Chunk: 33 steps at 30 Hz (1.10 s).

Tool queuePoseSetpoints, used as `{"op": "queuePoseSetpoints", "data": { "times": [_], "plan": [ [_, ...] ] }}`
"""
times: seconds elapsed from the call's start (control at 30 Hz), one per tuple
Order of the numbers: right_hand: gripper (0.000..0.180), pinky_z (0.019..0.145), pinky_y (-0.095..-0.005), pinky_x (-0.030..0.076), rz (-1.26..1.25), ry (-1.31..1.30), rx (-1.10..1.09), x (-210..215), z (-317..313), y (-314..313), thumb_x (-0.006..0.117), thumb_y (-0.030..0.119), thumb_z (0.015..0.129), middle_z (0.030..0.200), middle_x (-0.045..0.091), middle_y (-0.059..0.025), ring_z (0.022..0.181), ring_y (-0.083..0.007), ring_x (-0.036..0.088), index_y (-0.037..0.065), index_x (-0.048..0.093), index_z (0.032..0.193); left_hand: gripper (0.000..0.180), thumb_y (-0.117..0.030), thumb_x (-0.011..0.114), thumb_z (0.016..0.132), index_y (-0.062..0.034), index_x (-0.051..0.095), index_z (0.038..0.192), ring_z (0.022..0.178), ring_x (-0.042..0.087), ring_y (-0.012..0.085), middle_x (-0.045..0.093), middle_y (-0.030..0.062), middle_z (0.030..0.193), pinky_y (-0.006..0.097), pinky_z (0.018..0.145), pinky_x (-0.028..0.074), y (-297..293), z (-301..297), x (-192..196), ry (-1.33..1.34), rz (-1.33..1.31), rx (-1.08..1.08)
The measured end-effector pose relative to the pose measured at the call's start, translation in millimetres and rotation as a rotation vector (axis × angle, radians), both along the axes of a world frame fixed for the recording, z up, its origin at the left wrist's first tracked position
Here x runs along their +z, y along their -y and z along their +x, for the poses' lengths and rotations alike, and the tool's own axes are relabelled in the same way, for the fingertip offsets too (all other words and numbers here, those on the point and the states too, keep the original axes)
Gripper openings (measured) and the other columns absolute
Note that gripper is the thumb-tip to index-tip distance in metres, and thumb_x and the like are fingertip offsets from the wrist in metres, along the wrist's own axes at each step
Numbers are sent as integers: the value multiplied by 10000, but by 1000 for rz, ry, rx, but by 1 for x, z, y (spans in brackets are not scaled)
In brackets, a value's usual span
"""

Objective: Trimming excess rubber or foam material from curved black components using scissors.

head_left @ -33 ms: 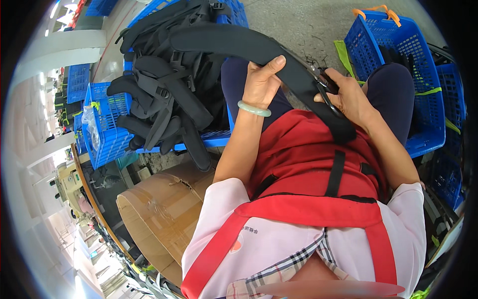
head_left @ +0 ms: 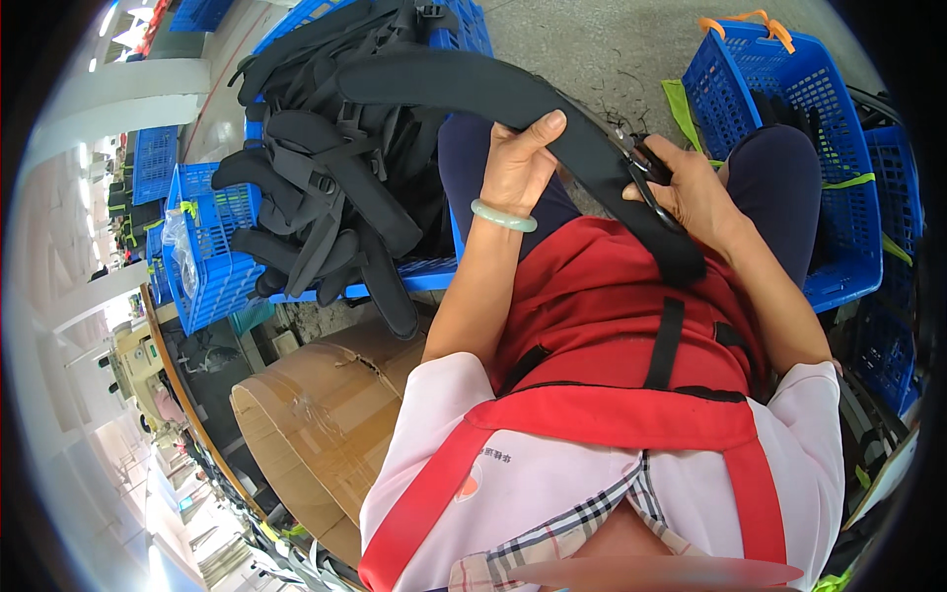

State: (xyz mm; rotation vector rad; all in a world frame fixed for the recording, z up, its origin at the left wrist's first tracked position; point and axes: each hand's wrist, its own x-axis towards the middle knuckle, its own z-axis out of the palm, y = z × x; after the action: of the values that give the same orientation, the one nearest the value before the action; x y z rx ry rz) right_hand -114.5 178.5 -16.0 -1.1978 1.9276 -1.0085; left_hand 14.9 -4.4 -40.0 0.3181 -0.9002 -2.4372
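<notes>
A long, curved, padded black shoulder strap stretches from the heap on the left across to my lap. My left hand pinches its edge near the middle, thumb on top, with a pale green bangle at the wrist. Against the strap's other edge, my right hand is closed around scissors with dark handles. Their short metal part points up and away, touching or very close to the strap. The strap's near end rests on my red apron. Part of the scissors is hidden by my fingers.
Many black padded straps overflow a blue crate at the left. On the right stands another blue crate with orange ties and dark contents. A cardboard box is by my left elbow. Thread scraps litter the floor.
</notes>
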Motion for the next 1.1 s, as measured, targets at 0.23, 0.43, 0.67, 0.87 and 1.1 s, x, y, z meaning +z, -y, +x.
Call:
{"op": "queuePoseSetpoints", "data": {
  "times": [0.23, 0.43, 0.67, 0.87, 1.1],
  "plan": [
    [463, 619, -379, 455, -47, -12, -13, 8, 1, 6, 758, 362, 783, 721, 598, -193, 634, -339, 560, -27, 557, 934, 178, 60, 679, 825, -72, 671, 943, 855, 643, 131, 671, 20, 906, 296, 804, 523, -4, 3, -3, 14, -8, -4],
    [465, 642, -378, 462, 30, -41, -47, 5, -5, 2, 759, 356, 782, 751, 611, -196, 676, -340, 583, -22, 561, 967, 159, 50, 682, 824, -59, 669, 940, 866, 650, 154, 669, 36, 919, 305, 814, 527, 1, -2, 13, 11, 16, 53],
    [563, 696, -424, 467, 11, -88, -13, 5, -1, 11, 741, 442, 773, 782, 619, -221, 780, -399, 619, -16, 543, 1036, 164, 55, 672, 827, -58, 660, 946, 836, 653, 162, 666, 39, 896, 311, 777, 538, 7, -1, 7, 0, -39, 85],
    [624, 693, -439, 471, -31, -140, 0, 7, 1, 16, 735, 500, 756, 771, 621, -218, 777, -411, 619, -13, 536, 1051, 159, 53, 671, 829, -64, 664, 937, 819, 651, 147, 670, 32, 890, 304, 749, 537, 2, 1, 7, -12, -24, 59],
    [618, 671, -437, 472, 44, -184, 38, 11, -2, 16, 733, 509, 755, 748, 614, -217, 755, -404, 616, -11, 544, 1029, 133, 44, 673, 831, -52, 669, 923, 788, 655, 153, 673, 36, 865, 307, 719, 540, 0, 4, 6, 22, -32, 52]
  ]
}}
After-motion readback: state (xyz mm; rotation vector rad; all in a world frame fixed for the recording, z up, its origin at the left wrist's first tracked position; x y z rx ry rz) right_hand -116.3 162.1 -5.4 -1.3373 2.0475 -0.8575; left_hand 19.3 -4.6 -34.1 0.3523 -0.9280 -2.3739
